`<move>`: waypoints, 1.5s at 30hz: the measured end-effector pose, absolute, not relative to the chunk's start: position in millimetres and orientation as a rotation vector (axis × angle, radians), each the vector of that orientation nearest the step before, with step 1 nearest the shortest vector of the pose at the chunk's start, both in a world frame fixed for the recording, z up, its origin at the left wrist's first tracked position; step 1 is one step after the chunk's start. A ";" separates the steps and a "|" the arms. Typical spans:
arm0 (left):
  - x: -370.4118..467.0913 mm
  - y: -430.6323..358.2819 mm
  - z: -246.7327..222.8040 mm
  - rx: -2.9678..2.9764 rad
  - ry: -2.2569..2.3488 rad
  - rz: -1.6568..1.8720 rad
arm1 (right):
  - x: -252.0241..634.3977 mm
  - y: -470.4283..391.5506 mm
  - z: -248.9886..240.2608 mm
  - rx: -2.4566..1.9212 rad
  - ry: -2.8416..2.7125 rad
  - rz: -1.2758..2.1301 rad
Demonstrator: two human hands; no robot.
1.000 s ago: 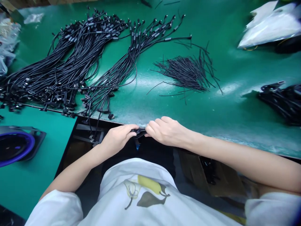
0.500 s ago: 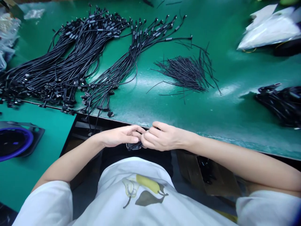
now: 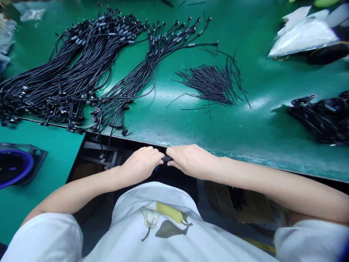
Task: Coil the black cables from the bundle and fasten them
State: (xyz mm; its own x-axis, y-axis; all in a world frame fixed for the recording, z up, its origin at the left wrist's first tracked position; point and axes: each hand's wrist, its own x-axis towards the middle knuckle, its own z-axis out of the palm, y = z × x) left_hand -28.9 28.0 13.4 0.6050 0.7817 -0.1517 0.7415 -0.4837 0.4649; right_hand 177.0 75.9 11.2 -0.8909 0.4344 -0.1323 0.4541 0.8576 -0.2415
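Close to my body, just off the near edge of the green table [image 3: 245, 127], a folded black cable [image 3: 167, 159] shows as a short dark stretch between my hands. My left hand [image 3: 143, 163] is closed around one end of it. Opposite, my right hand [image 3: 191, 160] grips the other end, thumb and fingers pressed together. Most of the cable is hidden by my fingers. Beyond the hands lies a heap of short black ties [image 3: 212, 83]. To its left is a loose group of black cables [image 3: 136, 82] with metal connectors.
A thick pile of cables [image 3: 73, 69] covers the table's left. On the right are bundled black cables [image 3: 321, 116] and a white plastic bag [image 3: 305, 36]. A blue-rimmed round object [image 3: 16, 167] sits at lower left. Below the table stands a cardboard box [image 3: 253, 207].
My hands have turned so their backs face up, and both now grip the cable from opposite sides. Earlier the fingers overlapped and connector ends showed beneath them. The view has shifted slightly.
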 end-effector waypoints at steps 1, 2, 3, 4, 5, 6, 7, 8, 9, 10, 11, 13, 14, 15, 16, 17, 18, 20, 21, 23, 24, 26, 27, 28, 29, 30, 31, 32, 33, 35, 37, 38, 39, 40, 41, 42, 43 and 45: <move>-27.3 27.5 11.5 2.399 1.215 0.086 | 176.4 77.3 11.6 0.703 2.922 -0.433; -26.5 27.7 10.1 2.417 1.229 0.078 | 175.6 78.5 12.5 0.689 2.929 -0.386; -26.4 28.6 9.4 2.392 1.243 0.088 | 174.7 79.4 13.5 0.665 2.970 -0.281; -27.0 30.4 9.1 2.317 1.249 0.113 | 173.8 80.0 14.4 0.625 3.030 -0.138; -28.3 32.8 9.1 2.193 1.233 0.139 | 173.0 80.2 14.9 0.577 3.093 0.018; -29.8 35.8 9.4 2.029 1.189 0.160 | 172.5 80.3 14.9 0.526 3.150 0.162; -31.4 39.2 9.7 1.842 1.111 0.174 | 172.2 80.4 14.3 0.480 3.191 0.282; -32.6 42.5 9.9 1.652 1.014 0.185 | 172.2 80.6 13.3 0.446 3.219 0.376; -33.3 45.5 10.0 1.476 0.918 0.192 | 172.3 81.0 12.0 0.420 3.239 0.448; -33.4 47.9 9.8 1.334 0.844 0.201 | 172.7 81.5 10.6 0.401 3.253 0.505; -32.8 49.4 9.3 1.232 0.801 0.220 | 173.2 82.3 9.4 0.386 3.263 0.549; -29.9 49.6 7.4 1.110 0.799 0.266 | 174.7 84.3 8.3 0.361 3.282 0.592; -27.9 48.3 6.2 1.072 0.817 0.284 | 175.8 85.4 8.3 0.354 3.291 0.578; -26.0 46.4 4.9 1.043 0.837 0.299 | 177.0 86.4 8.7 0.352 3.294 0.532; -24.2 44.0 3.6 1.030 0.859 0.308 | 178.4 87.3 9.1 0.359 3.293 0.453; -22.7 41.5 2.5 1.053 0.894 0.309 | 179.7 88.1 9.6 0.377 3.284 0.333; -21.6 39.1 1.7 1.129 0.946 0.307 | 181.1 88.7 10.0 0.408 3.261 0.175; -20.3 35.3 1.3 1.408 1.083 0.313 | 183.2 89.3 10.5 0.501 3.166 -0.183; -20.0 34.1 1.8 1.551 1.139 0.316 | 183.8 89.3 10.7 0.544 3.109 -0.329; -19.7 33.0 3.6 1.686 1.193 0.323 | 184.0 88.9 11.1 0.592 3.044 -0.469; -19.7 33.0 4.6 1.665 1.188 0.322 | 183.6 88.4 11.0 0.590 3.052 -0.459; -20.0 33.8 5.8 1.542 1.164 0.315 | 182.7 87.2 9.9 0.543 3.120 -0.356; -20.2 34.5 6.1 1.479 1.157 0.314 | 182.3 86.6 8.7 0.521 3.158 -0.293; -20.5 35.3 6.1 1.434 1.154 0.312 | 182.2 86.1 7.1 0.502 3.189 -0.236; -20.8 36.3 6.2 1.410 1.154 0.311 | 182.5 86.0 5.3 0.491 3.211 -0.189; -21.1 37.4 6.6 1.405 1.156 0.309 | 183.1 86.4 3.4 0.491 3.224 -0.150; -21.3 38.6 7.5 1.411 1.155 0.308 | 184.0 87.2 1.7 0.498 3.234 -0.116; -21.6 40.0 8.8 1.426 1.148 0.310 | 185.1 88.3 0.2 0.506 3.247 -0.087; -21.9 41.5 10.6 1.442 1.134 0.313 | 186.2 89.5 -0.9 0.511 3.269 -0.063; -22.5 44.7 13.8 1.445 1.096 0.322 | 187.6 91.1 -2.4 0.514 3.345 -0.016; -22.6 47.2 14.2 1.398 1.049 0.292 | 186.7 90.6 -3.3 0.469 3.427 0.016; -22.3 47.8 12.6 1.354 1.029 0.269 | 185.6 90.1 -3.3 0.445 3.443 0.010; -21.9 47.9 10.0 1.305 1.020 0.253 | 184.7 90.0 -2.8 0.431 3.441 -0.026; -21.6 47.5 6.7 1.257 1.022 0.249 | 184.6 91.5 -1.5 0.427 3.421 -0.109; -21.7 46.6 3.3 1.218 1.036 0.265 | 186.2 95.4 0.7 0.436 3.390 -0.243; -22.5 45.4 0.1 1.188 1.060 0.301 | 190.3 102.5 4.0 0.473 3.354 -0.408; -24.2 44.1 -2.3 1.165 1.092 0.352 | 197.7 113.2 8.0 0.566 3.323 -0.569; -30.7 41.9 -3.9 1.123 1.160 0.475 | 223.4 145.0 15.9 1.047 3.265 -0.696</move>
State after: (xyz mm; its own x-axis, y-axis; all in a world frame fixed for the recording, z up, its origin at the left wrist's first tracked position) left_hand -30.7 41.9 -3.9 0.3831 0.7919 -0.4756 0.2315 0.4161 0.8793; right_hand 223.4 145.0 15.9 -0.7634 0.6104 0.2112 0.4712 0.7499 -0.4643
